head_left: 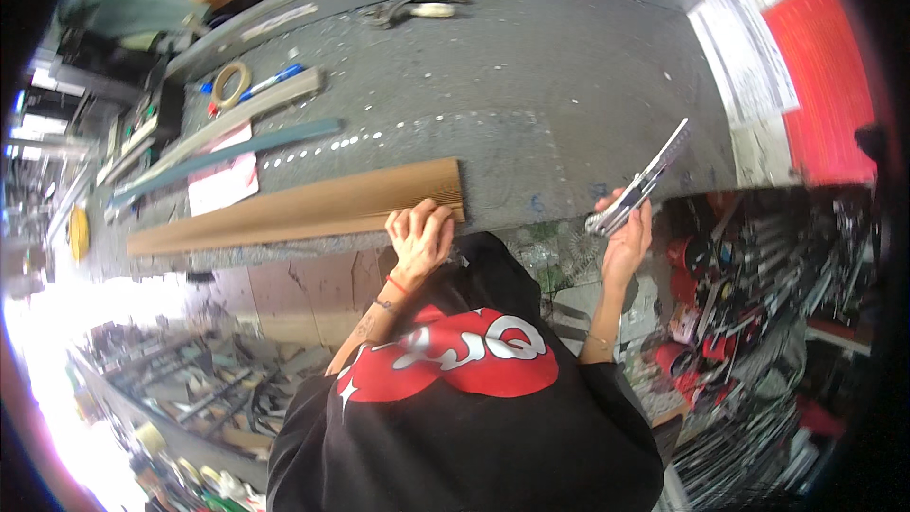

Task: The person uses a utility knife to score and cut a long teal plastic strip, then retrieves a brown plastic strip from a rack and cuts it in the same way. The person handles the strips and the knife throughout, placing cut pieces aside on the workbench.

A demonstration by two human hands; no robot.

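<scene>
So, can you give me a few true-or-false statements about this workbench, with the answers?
1. The left hand is at the right end of the brown board. True.
2. The right hand has nothing in it. False: the right hand holds a long, slim silver tool.
3. A roll of tape lies beside a blue pen. True.
4. A red sheet is at the picture's left edge. False: the red sheet is on the right.
5. A blue-green strip lies beyond the brown board, farther from the person. True.
</scene>
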